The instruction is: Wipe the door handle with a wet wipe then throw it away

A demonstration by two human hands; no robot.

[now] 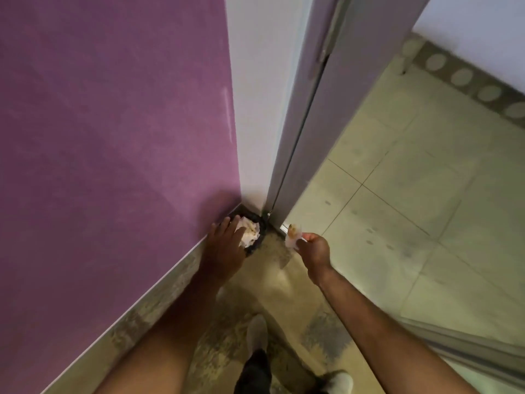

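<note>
A small dark bin point(257, 224) stands on the floor in the corner between the purple wall and the door frame, with crumpled white paper point(251, 233) inside. My left hand point(225, 245) reaches down over the bin's near rim, fingers spread, touching the paper. My right hand point(314, 250) hangs just right of the bin and pinches a white wet wipe point(294, 236) with a brown stain at its top. The wipe is apart from the bin. No door handle is in view.
The purple wall point(113, 137) fills the left side. A white door point(355, 95) stands ajar at centre, opening onto a pale tiled floor point(426, 180) at the right. My feet in light shoes point(257, 334) stand on the speckled floor below.
</note>
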